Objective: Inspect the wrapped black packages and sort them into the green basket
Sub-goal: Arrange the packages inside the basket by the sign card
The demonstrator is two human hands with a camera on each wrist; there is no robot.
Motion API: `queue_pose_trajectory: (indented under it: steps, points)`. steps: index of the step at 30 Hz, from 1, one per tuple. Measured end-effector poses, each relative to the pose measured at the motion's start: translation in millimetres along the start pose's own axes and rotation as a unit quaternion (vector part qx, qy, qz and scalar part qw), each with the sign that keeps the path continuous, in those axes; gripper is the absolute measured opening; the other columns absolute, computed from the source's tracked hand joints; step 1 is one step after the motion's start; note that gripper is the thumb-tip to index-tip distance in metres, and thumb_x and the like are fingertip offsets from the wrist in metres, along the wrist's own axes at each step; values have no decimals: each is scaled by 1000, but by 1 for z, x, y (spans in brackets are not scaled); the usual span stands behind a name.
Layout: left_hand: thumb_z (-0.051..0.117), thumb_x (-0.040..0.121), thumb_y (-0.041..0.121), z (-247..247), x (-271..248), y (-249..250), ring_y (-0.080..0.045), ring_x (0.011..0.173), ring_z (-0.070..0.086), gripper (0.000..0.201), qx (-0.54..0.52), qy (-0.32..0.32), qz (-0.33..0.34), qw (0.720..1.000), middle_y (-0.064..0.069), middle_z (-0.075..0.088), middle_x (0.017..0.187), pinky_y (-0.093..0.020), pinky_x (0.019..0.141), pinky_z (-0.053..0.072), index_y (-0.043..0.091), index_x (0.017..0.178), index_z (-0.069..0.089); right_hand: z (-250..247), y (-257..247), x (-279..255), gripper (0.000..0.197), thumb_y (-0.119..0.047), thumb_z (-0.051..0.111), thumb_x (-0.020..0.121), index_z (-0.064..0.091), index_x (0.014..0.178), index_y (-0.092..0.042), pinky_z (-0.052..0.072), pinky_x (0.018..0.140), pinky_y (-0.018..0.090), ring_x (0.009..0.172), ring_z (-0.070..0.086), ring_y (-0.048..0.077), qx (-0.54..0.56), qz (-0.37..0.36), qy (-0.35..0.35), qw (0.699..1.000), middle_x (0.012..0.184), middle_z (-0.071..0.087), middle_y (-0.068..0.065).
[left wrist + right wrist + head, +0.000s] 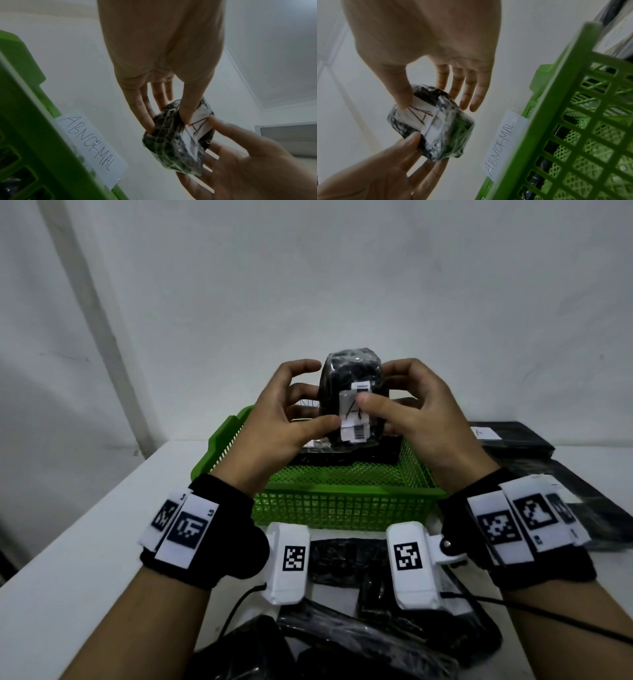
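I hold a small black package (352,371) wrapped in clear film upright above the green basket (342,501). Its white label, marked "A" with a barcode below, faces me. My left hand (317,398) pinches the package from the left, thumb on the label's lower edge and fingers behind. My right hand (380,381) pinches it from the right, thumb on the label. In the left wrist view the package (171,148) sits between my left hand's (168,119) thumb and fingers. The right wrist view shows the package (447,132) in my right hand (435,102).
A paper tag (91,146) reading "ABNORMAL" hangs on the basket's far rim. A black package (342,455) lies inside the basket. Several more black packages (342,559) lie on the white table (85,525) in front of me, and flat ones (513,436) to the right.
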State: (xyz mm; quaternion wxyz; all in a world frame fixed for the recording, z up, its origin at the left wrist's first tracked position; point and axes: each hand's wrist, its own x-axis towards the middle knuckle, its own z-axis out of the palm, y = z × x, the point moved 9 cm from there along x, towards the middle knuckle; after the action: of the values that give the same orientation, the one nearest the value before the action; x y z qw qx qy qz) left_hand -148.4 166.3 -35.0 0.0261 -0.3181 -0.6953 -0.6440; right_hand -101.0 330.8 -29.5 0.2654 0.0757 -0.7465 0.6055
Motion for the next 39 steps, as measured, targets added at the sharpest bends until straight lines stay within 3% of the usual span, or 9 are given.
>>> queue_pose_trajectory:
  steps: [5, 8, 11, 15, 21, 28, 31, 34, 39]
  points:
    - [74, 86, 13, 6, 0, 1, -24, 98, 72, 55, -9, -16, 1, 1000, -9, 69, 113, -40, 83, 60, 19, 136, 52, -7, 8, 1, 39, -43, 75, 86, 59, 115, -24, 63, 70, 36, 92, 73, 15, -52, 20, 59, 997, 109, 69, -5]
    - [64, 92, 0, 8, 0, 3, -19, 95, 71, 50, -20, -20, 10, 1000, -12, 68, 115, -33, 81, 60, 15, 138, 51, -7, 13, 3, 41, -51, 69, 88, 63, 117, -23, 62, 83, 45, 96, 73, 13, -37, 37, 63, 997, 106, 74, -5]
    - [59, 92, -8, 4, 0, 8, -14, 86, 68, 51, -23, -13, 30, 999, -11, 66, 108, -26, 75, 57, 16, 136, 54, 3, 15, 2, 42, -43, 73, 88, 65, 123, -20, 62, 79, 38, 91, 74, 5, 41, 69, 5, 997, 100, 76, -11]
    - [56, 95, -7, 6, -2, 13, -15, 90, 68, 47, -31, -37, 44, 998, -15, 67, 113, -28, 77, 57, 14, 137, 56, 0, 14, 2, 44, -30, 75, 80, 62, 120, -20, 62, 83, 50, 94, 75, 19, 19, 60, 30, 998, 106, 76, 3]
    - [62, 96, 7, 6, -2, 14, -21, 99, 70, 39, -1, -18, 48, 999, -5, 65, 117, -31, 81, 58, 23, 131, 59, -3, 8, 3, 23, -11, 61, 96, 62, 118, -9, 63, 75, 44, 76, 74, 17, 50, 42, 34, 997, 77, 77, -2]
    - [71, 87, 10, 0, 0, 5, -17, 86, 68, 29, -22, 4, 13, 1000, 1, 66, 95, -38, 77, 60, 18, 113, 60, 2, 13, 1, 33, -27, 71, 92, 54, 119, -17, 62, 74, 38, 98, 72, 17, 16, 63, 22, 998, 112, 69, 0]
    - [78, 82, 10, -5, 1, 4, -25, 79, 64, 38, -15, 33, 17, 999, -6, 62, 92, -47, 75, 59, 14, 113, 57, 6, 12, 1, 26, -35, 65, 95, 61, 114, -18, 62, 73, 35, 89, 73, 16, 40, 71, -10, 997, 106, 71, -2]
    - [74, 86, 9, -2, 1, 5, -20, 76, 65, 35, -7, 30, 23, 999, -7, 60, 88, -34, 65, 59, 12, 117, 59, 13, 10, 0, 31, -30, 68, 93, 61, 121, -16, 62, 70, 33, 86, 76, 14, 66, 74, -41, 994, 105, 74, 0]
    - [55, 99, 5, -2, 1, 9, -10, 86, 66, 27, -16, 18, 34, 999, -3, 63, 101, -26, 72, 57, 16, 120, 67, -2, 12, 3, 31, -6, 73, 88, 63, 116, -11, 63, 72, 40, 82, 77, 20, 76, 44, 34, 996, 92, 78, 3]
